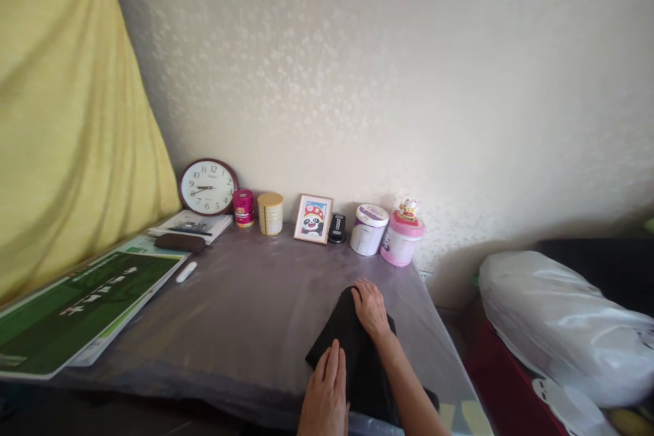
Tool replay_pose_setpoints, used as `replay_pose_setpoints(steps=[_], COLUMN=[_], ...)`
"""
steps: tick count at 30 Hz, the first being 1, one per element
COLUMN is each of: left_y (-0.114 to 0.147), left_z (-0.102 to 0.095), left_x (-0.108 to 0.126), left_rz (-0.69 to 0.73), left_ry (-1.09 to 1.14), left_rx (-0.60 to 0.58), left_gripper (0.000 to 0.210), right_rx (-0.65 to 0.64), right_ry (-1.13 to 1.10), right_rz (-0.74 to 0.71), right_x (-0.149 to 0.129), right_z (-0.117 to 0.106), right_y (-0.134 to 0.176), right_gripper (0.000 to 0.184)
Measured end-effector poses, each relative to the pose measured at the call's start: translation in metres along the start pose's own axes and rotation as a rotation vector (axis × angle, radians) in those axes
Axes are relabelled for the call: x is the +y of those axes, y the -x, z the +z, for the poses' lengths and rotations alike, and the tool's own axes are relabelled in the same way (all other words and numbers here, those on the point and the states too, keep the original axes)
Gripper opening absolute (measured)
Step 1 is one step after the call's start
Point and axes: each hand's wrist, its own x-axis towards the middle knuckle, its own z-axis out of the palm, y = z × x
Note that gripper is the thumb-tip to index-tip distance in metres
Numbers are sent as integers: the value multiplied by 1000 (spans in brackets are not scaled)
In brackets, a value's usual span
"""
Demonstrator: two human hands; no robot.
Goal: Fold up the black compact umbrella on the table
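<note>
Black cloth [360, 361] lies at the near right of the table [245, 313]. Our left hand [324, 388] rests flat on it, fingers together, gripping nothing; our right hand [370, 306] lies over its far edge, likewise unclosed, probably to keep the fabric flat. Beyond, we note a purple-and-white canister [368, 237], a panda picture frame [313, 219] and a round clock [208, 186] tipped back, apparently using the wall [485, 116] for support.
</note>
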Motion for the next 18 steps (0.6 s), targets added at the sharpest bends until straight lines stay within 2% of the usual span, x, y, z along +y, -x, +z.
replay_pose_setpoints(steps=[2, 5, 7, 10, 13, 18], left_y=[-1, 1, 2, 3, 3, 4], left_z=[1, 0, -2, -5, -9, -16], left_x=[-1, -1, -1, 1, 4, 9], left_rz=[0, 5, 14, 22, 18, 19], left_ry=[-4, -4, -5, -25, -50, -69], left_rx=[-4, 3, 7, 2, -8, -17], left_gripper=[70, 70, 71, 75, 77, 77], right_rx=[22, -112, -159, -77, 45, 176], right_ry=[-64, -153, -141, -78, -41, 6], right_rz=[-87, -199, -186, -85, 71, 365], right_x=[-11, -26, -29, -16, 10, 59], right_z=[-6, -9, -6, 3, 4, -19], right_y=[14, 34, 38, 28, 19, 46], right_gripper=[27, 25, 27, 30, 32, 38])
